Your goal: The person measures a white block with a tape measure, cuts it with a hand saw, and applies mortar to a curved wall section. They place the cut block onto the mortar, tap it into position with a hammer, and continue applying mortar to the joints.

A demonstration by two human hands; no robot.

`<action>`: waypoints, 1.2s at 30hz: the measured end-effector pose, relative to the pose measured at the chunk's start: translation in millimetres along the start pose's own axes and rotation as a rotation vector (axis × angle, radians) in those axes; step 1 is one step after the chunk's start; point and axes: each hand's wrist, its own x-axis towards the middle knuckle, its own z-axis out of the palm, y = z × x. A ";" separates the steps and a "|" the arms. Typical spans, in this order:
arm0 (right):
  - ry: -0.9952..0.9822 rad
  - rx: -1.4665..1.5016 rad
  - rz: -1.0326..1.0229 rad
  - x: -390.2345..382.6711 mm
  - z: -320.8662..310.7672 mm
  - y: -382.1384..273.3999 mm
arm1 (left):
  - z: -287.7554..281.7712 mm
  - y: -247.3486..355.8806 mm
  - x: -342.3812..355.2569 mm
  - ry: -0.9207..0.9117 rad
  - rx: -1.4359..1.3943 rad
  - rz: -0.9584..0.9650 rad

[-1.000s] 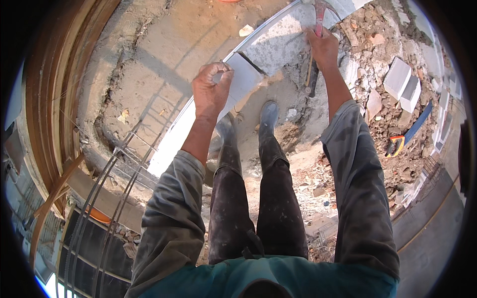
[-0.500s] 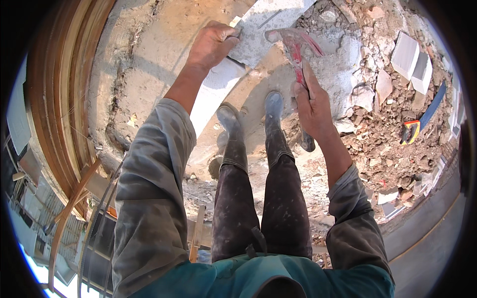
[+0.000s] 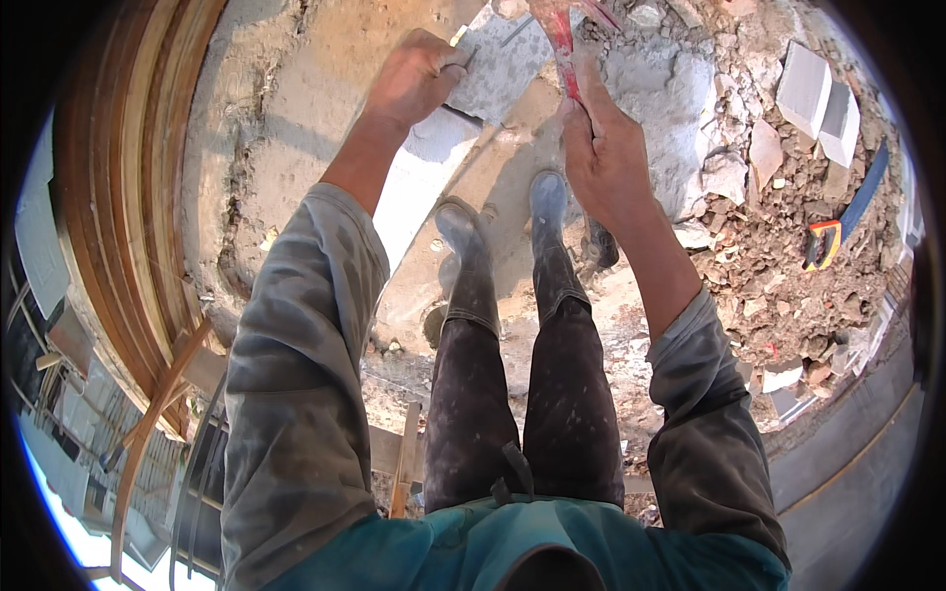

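My right hand [image 3: 606, 158] is closed round the handle of a claw hammer [image 3: 558, 44] with worn red paint. Its head reaches the top edge of the view, and the dark handle end [image 3: 599, 246] shows below my wrist. My left hand [image 3: 416, 79] is closed in a pinch at the left edge of a speckled grey slab [image 3: 498, 74]. What those fingers hold is hidden; a small pale piece [image 3: 457, 35] shows just beyond them. A smooth white board [image 3: 426, 163] lies below the slab, under my left wrist.
Broken rubble [image 3: 769, 295] covers the right side, with a blue-bladed handsaw [image 3: 859, 187] and pale tile pieces [image 3: 803, 87] on it. Curved-looking wooden planks [image 3: 138, 148] run along the left. My grey boots [image 3: 548, 197] stand on dusty concrete.
My right hand has moved the hammer up and slightly left, so its head now meets the top edge. The left hand has shifted slightly up with its pinch kept.
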 end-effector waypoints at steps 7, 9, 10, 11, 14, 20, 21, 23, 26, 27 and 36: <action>-0.071 -0.012 0.081 -1.3 2.8 -8.5 | 3.0 -2.3 -8.8 -0.079 0.044 -0.170; -0.177 -0.096 0.100 -0.5 5.2 -3.7 | 3.2 -3.4 -6.8 -0.062 0.052 -0.163; -0.165 -0.059 0.161 -2.8 3.3 -4.3 | 7.7 2.5 -13.2 0.057 0.043 -0.241; -0.153 -0.022 0.213 -3.8 0.1 -4.9 | 14.4 15.8 -20.8 0.185 0.038 -0.315; -0.074 0.141 0.415 -16.4 -7.1 -19.0 | 30.6 69.1 -40.4 0.387 0.232 -0.758; 0.011 0.329 0.506 -23.9 1.0 -22.8 | 57.7 99.4 -53.7 0.279 0.483 -0.918; -0.001 0.323 0.486 -22.6 3.1 -23.2 | 60.7 96.9 -54.0 0.289 0.459 -0.939; -0.023 0.331 0.507 -17.9 5.5 -28.4 | 62.5 94.3 -51.2 0.289 0.412 -0.978; -0.099 0.272 0.482 -15.9 9.5 -22.1 | 60.3 95.7 -48.8 0.273 0.366 -1.008; -0.124 0.236 0.470 -14.4 10.6 -21.5 | 61.2 95.1 -50.4 0.278 0.365 -1.002; -0.142 0.178 0.495 -2.3 6.4 -30.4 | 64.5 92.9 -53.3 0.267 0.372 -0.978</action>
